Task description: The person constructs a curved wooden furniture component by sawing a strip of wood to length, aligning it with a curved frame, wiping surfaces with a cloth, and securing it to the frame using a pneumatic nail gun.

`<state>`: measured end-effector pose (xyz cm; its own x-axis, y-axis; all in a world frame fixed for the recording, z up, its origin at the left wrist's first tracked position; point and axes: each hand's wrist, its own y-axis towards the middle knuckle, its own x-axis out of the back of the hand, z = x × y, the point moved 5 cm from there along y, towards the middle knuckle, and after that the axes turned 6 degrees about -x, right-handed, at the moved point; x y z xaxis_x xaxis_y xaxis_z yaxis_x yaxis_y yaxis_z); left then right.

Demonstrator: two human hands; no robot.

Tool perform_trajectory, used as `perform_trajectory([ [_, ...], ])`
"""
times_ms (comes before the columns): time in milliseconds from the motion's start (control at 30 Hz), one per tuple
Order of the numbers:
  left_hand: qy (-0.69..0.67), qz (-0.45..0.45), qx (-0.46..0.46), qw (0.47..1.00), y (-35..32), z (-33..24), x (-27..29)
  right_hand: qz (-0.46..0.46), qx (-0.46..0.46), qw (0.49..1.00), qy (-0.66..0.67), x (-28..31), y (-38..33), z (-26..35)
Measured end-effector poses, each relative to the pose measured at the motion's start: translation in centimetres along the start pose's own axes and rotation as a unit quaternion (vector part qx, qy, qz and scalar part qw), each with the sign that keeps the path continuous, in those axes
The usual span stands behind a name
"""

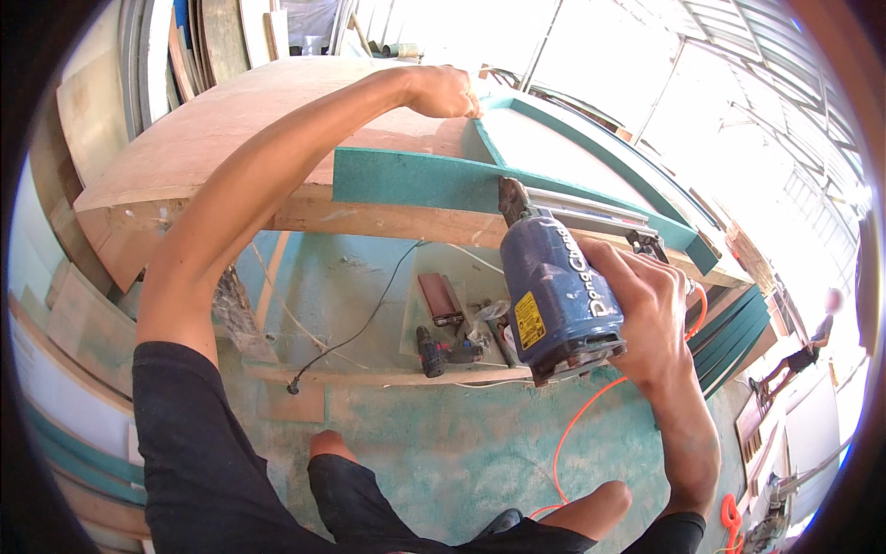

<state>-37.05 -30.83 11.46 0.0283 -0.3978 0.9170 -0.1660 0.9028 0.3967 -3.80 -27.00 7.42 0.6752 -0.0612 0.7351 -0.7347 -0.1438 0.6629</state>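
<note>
My right hand (641, 300) is wrapped round the grip of a blue pneumatic nail gun (554, 277). Its nose meets the face of a long green board (415, 180), close to where a green crosspiece (484, 134) joins from behind. These boards belong to a green frame (591, 129) on the workbench. Reaching over the long board, my left hand (443, 94) is closed on the far end of the crosspiece, fingertips partly hidden. An orange air hose (565, 434) runs up behind my right wrist.
The wooden workbench (249, 120) has a lower shelf with a cordless drill (443, 351), a reddish-brown box-like object (438, 297) and a black cable (369, 323). Sheets of board (217, 46) lean at the left. Another person (803, 351) is at the far right.
</note>
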Motion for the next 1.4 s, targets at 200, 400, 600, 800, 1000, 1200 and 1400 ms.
perform_trajectory([
  [200,0.000,0.039,0.031,0.999,0.0,-0.5,0.0,0.007,-0.012,1.000,0.000,0.3,-0.2,0.1],
  [400,-0.024,0.062,0.044,0.997,-0.1,-0.8,0.7,0.027,-0.021,0.999,-0.021,0.0,0.0,-0.5],
  [600,-0.015,0.081,0.025,0.996,-0.2,-0.2,0.8,-0.010,0.007,1.000,-0.011,0.6,-1.1,-0.2],
  [800,-0.042,0.042,0.058,0.997,-0.7,1.6,0.1,-0.007,-0.026,0.999,0.037,-0.2,-6.7,0.3],
  [1000,0.002,0.012,0.023,1.000,-0.7,-0.2,0.0,0.015,-0.120,0.989,0.081,-1.0,-13.3,-0.7],
  [1200,0.026,0.120,0.124,0.985,-0.4,-0.4,1.1,-0.043,-0.291,0.922,0.250,-2.9,-22.3,-6.2],
  [1400,-0.008,-0.070,0.016,0.997,-2.6,-3.6,9.8,-0.122,-0.436,0.808,0.377,-8.6,-29.4,-10.4],
])
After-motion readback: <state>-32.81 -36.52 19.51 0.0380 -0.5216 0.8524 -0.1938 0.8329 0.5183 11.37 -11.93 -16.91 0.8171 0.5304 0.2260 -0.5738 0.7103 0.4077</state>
